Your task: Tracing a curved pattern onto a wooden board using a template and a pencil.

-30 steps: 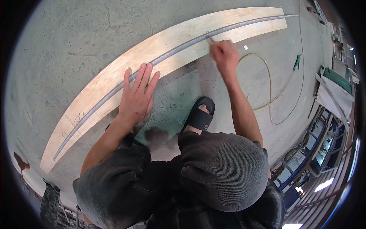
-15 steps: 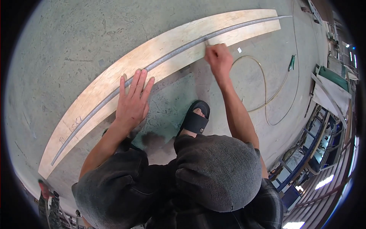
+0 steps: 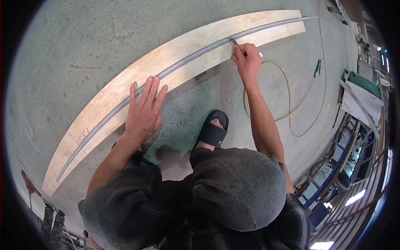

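A long pale plywood board (image 3: 175, 50) lies on the floor, bowed to the eye by the lens. Along its length rests a narrow grey metal bar (image 3: 200, 52), its thin tip reaching past the board's far right end. My left hand (image 3: 143, 112) lies flat with fingers spread, the fingertips pressing on the bar and board left of the middle. In the pinched fingers of my right hand (image 3: 248, 62) is a small flat grey metal strip (image 3: 233, 41), perhaps a blade. Its end touches the bar's near edge; the rest is hidden in the fingers.
To the right a yellowish hose (image 3: 287, 85) loops over the concrete floor, near a green-handled clamp (image 3: 318, 68) on a cable. Metal frames (image 3: 333, 162) stand at the right rim. A person's camouflage trouser legs (image 3: 52, 225) and a red tool (image 3: 30, 184) show at lower left.
My right hand has moved slightly to the right along the bar, and the metal strip now tilts the other way. My left hand stays put. The red tool at lower left has shifted.
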`<move>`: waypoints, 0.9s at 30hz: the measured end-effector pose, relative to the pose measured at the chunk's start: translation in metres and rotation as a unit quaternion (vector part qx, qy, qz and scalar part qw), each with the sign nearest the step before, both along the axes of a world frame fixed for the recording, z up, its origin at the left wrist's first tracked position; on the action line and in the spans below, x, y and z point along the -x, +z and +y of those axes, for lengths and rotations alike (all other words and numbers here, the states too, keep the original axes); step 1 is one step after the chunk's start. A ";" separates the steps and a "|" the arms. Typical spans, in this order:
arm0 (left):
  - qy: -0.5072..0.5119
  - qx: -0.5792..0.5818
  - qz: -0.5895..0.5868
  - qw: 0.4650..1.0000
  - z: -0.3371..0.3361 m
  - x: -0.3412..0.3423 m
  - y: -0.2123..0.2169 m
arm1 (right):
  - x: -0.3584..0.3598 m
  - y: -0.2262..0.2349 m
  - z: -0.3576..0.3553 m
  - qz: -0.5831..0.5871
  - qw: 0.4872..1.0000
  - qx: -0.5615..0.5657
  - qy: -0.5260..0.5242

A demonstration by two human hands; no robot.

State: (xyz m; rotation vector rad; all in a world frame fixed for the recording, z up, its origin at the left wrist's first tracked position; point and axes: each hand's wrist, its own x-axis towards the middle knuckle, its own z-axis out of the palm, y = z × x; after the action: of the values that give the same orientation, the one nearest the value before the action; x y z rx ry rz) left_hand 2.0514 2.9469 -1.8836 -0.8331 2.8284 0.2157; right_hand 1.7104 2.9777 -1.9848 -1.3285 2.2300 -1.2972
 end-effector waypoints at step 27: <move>0.009 -0.008 0.008 1.000 -0.001 -0.006 -0.002 | -0.114 0.009 0.001 0.134 0.979 0.085 0.130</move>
State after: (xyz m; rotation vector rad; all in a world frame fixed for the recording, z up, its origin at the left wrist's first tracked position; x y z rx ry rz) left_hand 2.0577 2.9461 -1.8856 -0.8583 2.8308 0.2496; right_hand 1.8239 2.9787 -1.9760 -1.8883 2.0483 -1.2990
